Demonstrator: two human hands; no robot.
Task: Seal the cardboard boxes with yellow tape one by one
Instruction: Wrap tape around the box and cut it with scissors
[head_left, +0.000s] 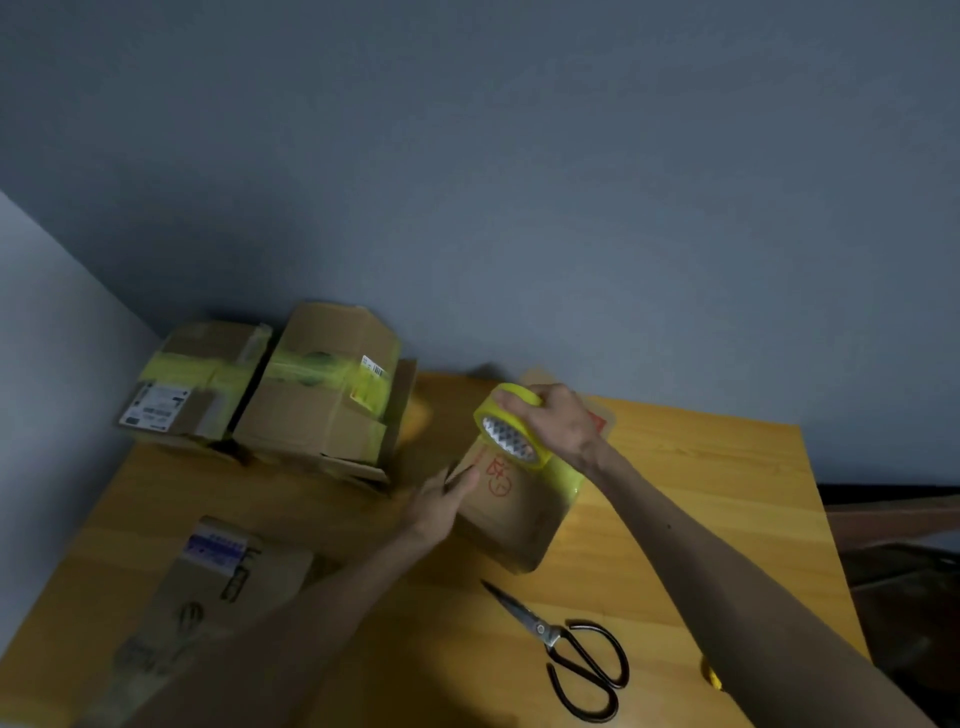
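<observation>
The taping of one box is under way. The right hand grips the tape roll over the far end of the small box mid-counter, a yellow strip already running down its right side. The left hand lies flat on the box's left edge, fingers extended, grasping nothing. Two taped boxes sit far left; another box, seemingly untaped, lies near. Next: pull the strip across, press it, then reach for the scissors.
</observation>
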